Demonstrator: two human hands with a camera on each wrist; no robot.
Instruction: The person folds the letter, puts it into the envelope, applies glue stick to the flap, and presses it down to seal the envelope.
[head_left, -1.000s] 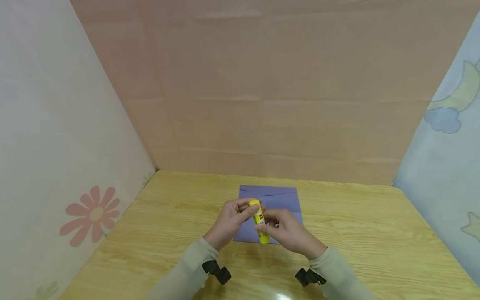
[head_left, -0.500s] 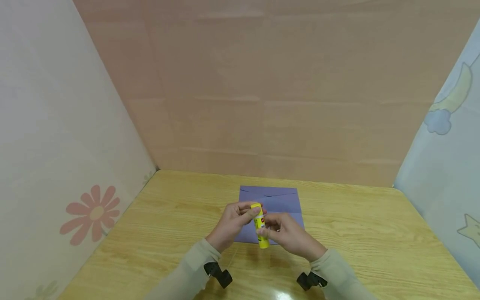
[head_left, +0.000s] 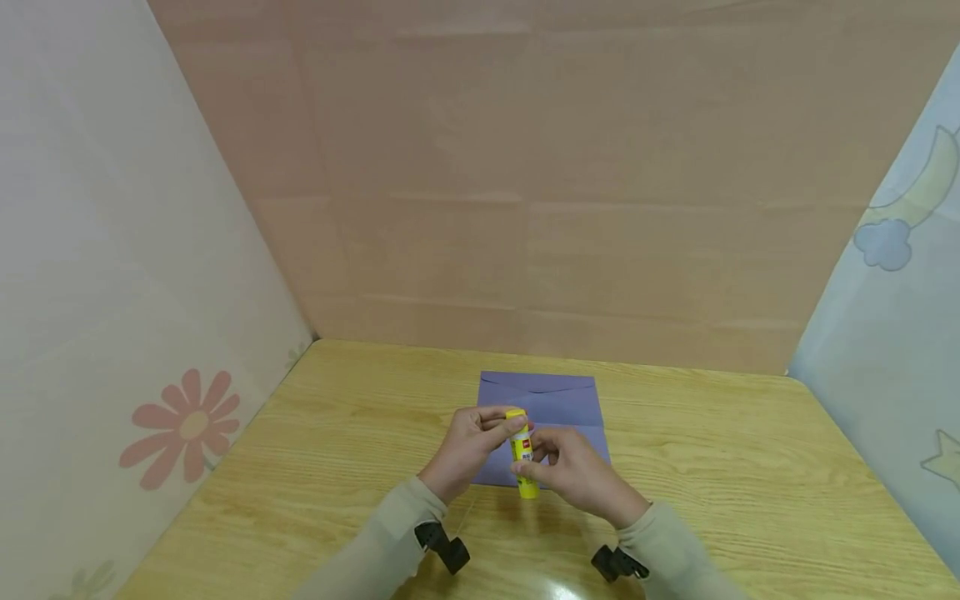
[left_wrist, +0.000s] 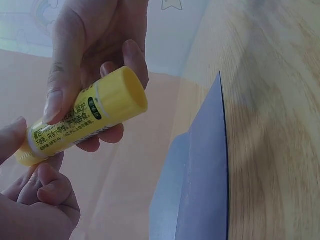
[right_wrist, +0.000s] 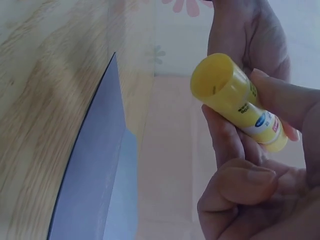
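Both hands hold a yellow glue stick (head_left: 522, 457) nearly upright over the near part of a purple paper envelope (head_left: 566, 406). My left hand (head_left: 467, 450) pinches its upper end between thumb and fingers. Lower down, my right hand (head_left: 581, 479) grips the printed barrel, thumb in front. In the right wrist view the lower end of the glue stick (right_wrist: 220, 82) shows a hollow yellow opening. Dark lettering covers the barrel of the glue stick (left_wrist: 75, 120) in the left wrist view. The envelope lies on the table below, with a flap line along its far side.
The wooden table (head_left: 375, 400) runs back to a brown paper-like backdrop (head_left: 525, 208). A pale panel with a red flower (head_left: 192, 427) stands at the left, and another with a moon and cloud (head_left: 885, 243) at the right. Each wrist carries a black camera strap.
The hands and glue stick have come slightly nearer to the person, and the stick stands a little more upright. The left hand has shifted slightly right. The envelope stays in place.
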